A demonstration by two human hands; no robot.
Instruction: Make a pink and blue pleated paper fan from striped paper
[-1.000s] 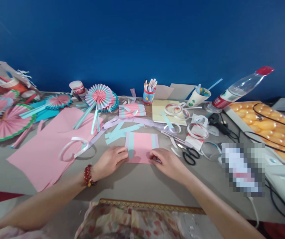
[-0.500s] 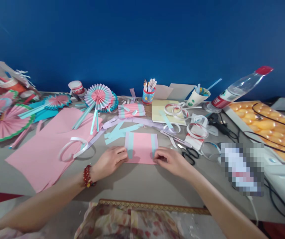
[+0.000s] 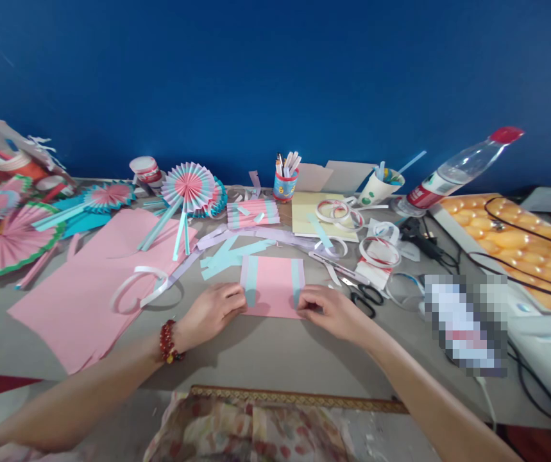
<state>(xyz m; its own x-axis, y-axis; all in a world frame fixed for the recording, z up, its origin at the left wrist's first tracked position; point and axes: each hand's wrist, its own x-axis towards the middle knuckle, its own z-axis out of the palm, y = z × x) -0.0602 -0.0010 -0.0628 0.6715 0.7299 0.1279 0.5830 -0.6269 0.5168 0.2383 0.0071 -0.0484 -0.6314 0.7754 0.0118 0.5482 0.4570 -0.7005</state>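
A pink sheet of paper (image 3: 274, 289) with blue and lilac strips along both sides lies in front of me on the grey table. My left hand (image 3: 217, 308) pinches its left edge near the bottom corner. At the right edge, the fingers of my right hand (image 3: 326, 308) are closed on the same sheet. Beyond the sheet lie pale blue paper strips (image 3: 231, 256) and a pleated pink paper piece (image 3: 253, 213). Black-handled scissors (image 3: 365, 298) rest just right of my right hand.
Large pink sheets (image 3: 87, 282) and folded paper fans (image 3: 188, 189) spread over the left. Behind stand a pen cup (image 3: 285, 186) and a paper cup (image 3: 378, 189). To the right are tape rolls (image 3: 380, 251), a glue gun (image 3: 419, 236), a plastic bottle (image 3: 453, 176) and cables.
The whole view has shifted very slightly. Both hands stay at the sheet's two edges, and the sheet lies as before.
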